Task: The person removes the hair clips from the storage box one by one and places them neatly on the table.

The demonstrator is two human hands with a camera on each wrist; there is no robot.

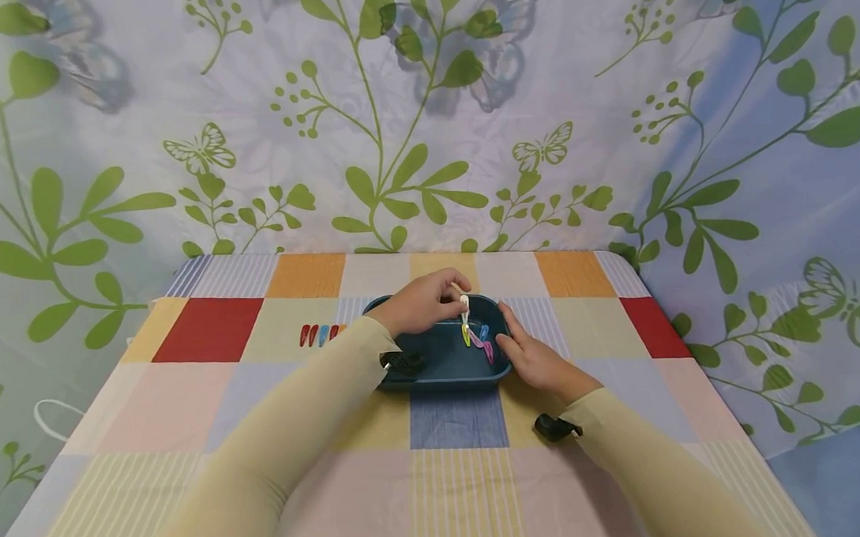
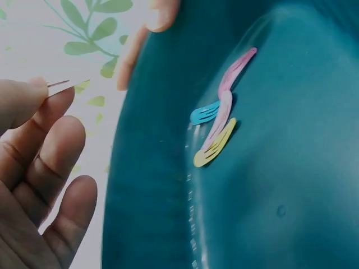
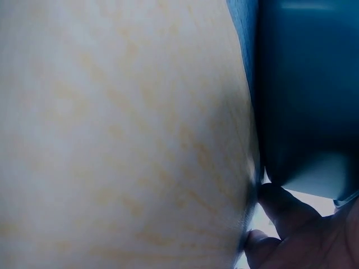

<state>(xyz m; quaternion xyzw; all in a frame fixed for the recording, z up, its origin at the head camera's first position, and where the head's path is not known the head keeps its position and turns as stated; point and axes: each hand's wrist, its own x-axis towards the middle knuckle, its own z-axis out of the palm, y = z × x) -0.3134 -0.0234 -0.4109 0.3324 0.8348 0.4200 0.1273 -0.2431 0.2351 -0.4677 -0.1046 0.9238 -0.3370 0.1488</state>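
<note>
My left hand [image 1: 426,302] is over the far side of a dark teal tray [image 1: 441,384], pinching a pale snap hair clip [image 1: 464,307] between thumb and fingertip. In the left wrist view that clip [image 2: 60,85] is seen nearly edge-on. Inside the tray, towards its right end, lie a yellow hair clip [image 2: 217,147], a light pink one [image 2: 222,109], a darker pink one [image 2: 238,70] and a blue one [image 2: 205,113], partly overlapping. My right hand [image 1: 540,363] grips the tray's right end, thumb at the rim, fingers along the outer wall.
Left of the tray, a row of several hair clips [image 1: 323,334], red, blue and orange, lies on the patchwork tablecloth [image 1: 286,431]; my left arm hides part of that area. A leaf-patterned curtain [image 1: 255,148] hangs behind the table. A white cable [image 1: 47,420] loops at the left edge.
</note>
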